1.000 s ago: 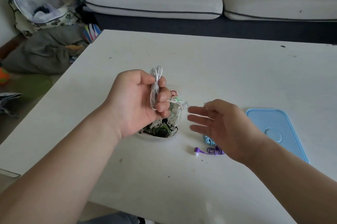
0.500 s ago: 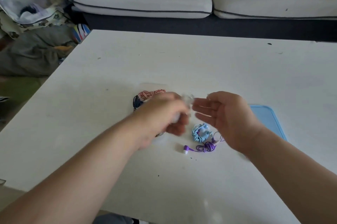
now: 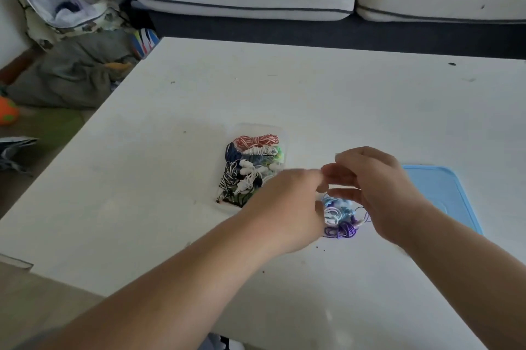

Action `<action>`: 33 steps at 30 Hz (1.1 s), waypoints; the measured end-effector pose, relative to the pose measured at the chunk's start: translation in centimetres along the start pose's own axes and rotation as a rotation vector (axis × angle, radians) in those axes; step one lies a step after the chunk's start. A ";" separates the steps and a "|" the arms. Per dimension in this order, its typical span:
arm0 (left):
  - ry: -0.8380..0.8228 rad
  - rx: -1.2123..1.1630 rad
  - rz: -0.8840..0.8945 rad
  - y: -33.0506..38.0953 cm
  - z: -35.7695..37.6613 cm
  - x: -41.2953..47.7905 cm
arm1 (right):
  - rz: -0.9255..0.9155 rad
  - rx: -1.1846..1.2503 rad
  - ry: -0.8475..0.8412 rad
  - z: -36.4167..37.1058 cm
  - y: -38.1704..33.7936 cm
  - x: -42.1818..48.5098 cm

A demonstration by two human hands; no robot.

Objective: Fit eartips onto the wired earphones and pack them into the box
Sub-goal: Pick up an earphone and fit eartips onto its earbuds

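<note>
White wired earphones point(image 3: 331, 214), coiled, sit low over the table point(image 3: 170, 178) beside a light-blue coil point(image 3: 343, 204) and a purple coil point(image 3: 345, 231). Left hand point(image 3: 287, 207) is at their 9 o'clock; its fingers are hidden from me, so I cannot tell its grip. Right hand point(image 3: 378, 193) is at 2 o'clock, fingers loose, holding nothing. Clear box point(image 3: 262, 126) of coiled earphones lies at 10 o'clock, blue lid point(image 3: 444, 193) at 3.

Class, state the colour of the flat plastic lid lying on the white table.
Light blue; the flat plastic lid shows best in the head view.
</note>
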State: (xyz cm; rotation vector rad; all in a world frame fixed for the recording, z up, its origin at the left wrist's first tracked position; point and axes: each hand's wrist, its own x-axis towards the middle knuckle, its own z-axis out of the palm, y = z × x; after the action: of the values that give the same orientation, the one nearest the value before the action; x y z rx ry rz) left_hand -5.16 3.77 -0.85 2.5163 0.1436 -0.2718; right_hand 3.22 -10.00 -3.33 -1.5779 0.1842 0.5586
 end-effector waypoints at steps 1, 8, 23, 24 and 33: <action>0.066 -0.005 -0.010 -0.5 -0.7 0.1 | -0.006 0.001 -0.001 0.4 -0.1 0.1; 0.271 0.238 -0.228 -7.3 -4.4 0.9 | -0.025 0.014 -0.025 2.7 -0.2 1.3; 0.282 -0.288 -0.322 -6.5 -6.5 0.6 | 0.023 0.100 -0.210 3.3 -0.2 -0.1; 0.283 -0.417 -0.342 -6.3 -6.8 0.5 | 0.021 0.093 -0.213 3.1 -0.1 -0.3; -0.107 -1.465 -0.280 -3.7 -8.0 -0.5 | 0.120 0.425 -0.432 3.3 -1.7 -2.0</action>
State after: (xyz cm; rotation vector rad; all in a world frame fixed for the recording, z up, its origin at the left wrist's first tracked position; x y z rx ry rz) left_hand -4.96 11.37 3.63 1.0223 0.4524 -0.2608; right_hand 1.46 -7.08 -0.84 -1.0128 0.0625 0.8778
